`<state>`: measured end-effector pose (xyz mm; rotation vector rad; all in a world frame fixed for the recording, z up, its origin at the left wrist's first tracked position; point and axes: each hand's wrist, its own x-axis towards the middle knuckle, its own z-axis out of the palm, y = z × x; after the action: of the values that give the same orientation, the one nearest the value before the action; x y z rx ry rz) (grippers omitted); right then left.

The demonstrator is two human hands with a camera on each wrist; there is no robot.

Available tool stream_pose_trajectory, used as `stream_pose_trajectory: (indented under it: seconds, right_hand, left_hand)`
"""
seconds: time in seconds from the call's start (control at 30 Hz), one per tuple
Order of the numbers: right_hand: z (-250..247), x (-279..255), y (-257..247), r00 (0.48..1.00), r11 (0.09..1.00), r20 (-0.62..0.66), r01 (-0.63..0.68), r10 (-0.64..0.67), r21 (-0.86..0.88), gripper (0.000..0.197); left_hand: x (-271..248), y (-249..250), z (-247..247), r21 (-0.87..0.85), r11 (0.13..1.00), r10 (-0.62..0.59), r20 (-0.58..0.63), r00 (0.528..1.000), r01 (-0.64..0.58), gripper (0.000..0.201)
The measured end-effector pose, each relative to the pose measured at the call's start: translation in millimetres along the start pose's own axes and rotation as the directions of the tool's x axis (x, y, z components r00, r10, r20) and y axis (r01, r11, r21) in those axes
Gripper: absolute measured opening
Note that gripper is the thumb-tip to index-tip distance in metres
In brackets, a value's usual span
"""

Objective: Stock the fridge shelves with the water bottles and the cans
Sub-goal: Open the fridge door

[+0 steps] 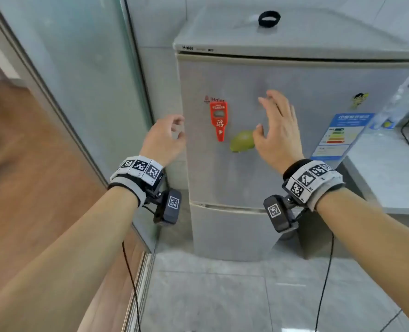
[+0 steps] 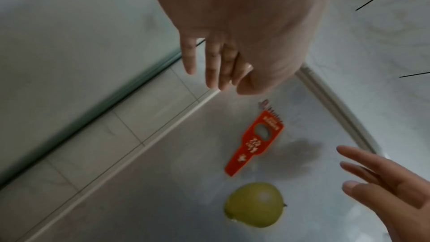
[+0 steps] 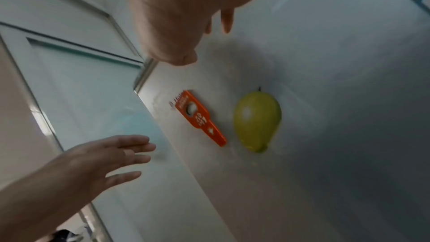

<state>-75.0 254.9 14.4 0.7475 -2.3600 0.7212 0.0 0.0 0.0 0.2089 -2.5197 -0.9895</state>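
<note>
A small silver fridge [image 1: 282, 164] stands in front of me with both its doors closed. My left hand [image 1: 167, 137] hovers by the upper door's left edge, fingers loosely curled and holding nothing. My right hand [image 1: 276, 125] is raised flat before the middle of the upper door, fingers spread, close to the surface. Both hands are empty in the wrist views too: left hand [image 2: 216, 62], right hand [image 3: 209, 25]. On the counter at the far right edge stands what looks like a clear water bottle [image 1: 395, 109], blurred. No cans are in view.
A red magnet opener [image 1: 219, 121] and a green fruit magnet [image 1: 241, 141] stick to the door, with an energy label [image 1: 340, 136] further right. A black ring [image 1: 269, 19] lies on the fridge top. A glass partition [image 1: 79, 80] stands left; a grey counter [image 1: 390, 168] right.
</note>
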Motion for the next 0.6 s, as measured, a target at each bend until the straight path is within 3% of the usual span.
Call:
stream_pose_trajectory:
  seconds: [0.1, 0.23, 0.47, 0.6]
  right_hand:
    - [24, 3, -8, 0.993, 0.988, 0.075, -0.079, 0.09, -0.132, 0.066]
    - [44, 0, -13, 0.986, 0.955, 0.097, -0.106, 0.137, -0.277, 0.07]
    - [56, -10, -15, 0.984, 0.958, 0.019, -0.166, 0.176, -0.235, 0.066]
    - [69, -26, -7, 0.961, 0.946, 0.063, -0.251, 0.269, -0.206, 0.07]
  left_hand:
    - [21, -13, 10, 0.053, 0.994, -0.104, 0.078, 0.992, 0.1, 0.047]
    - [43, -25, 28, 0.064, 0.988, -0.149, 0.174, 0.973, 0.14, 0.04]
    - [59, -57, 53, -0.072, 0.955, -0.26, 0.267, 0.928, 0.288, 0.046]
    - [64, -70, 62, -0.097, 0.948, -0.268, 0.275, 0.923, 0.304, 0.047]
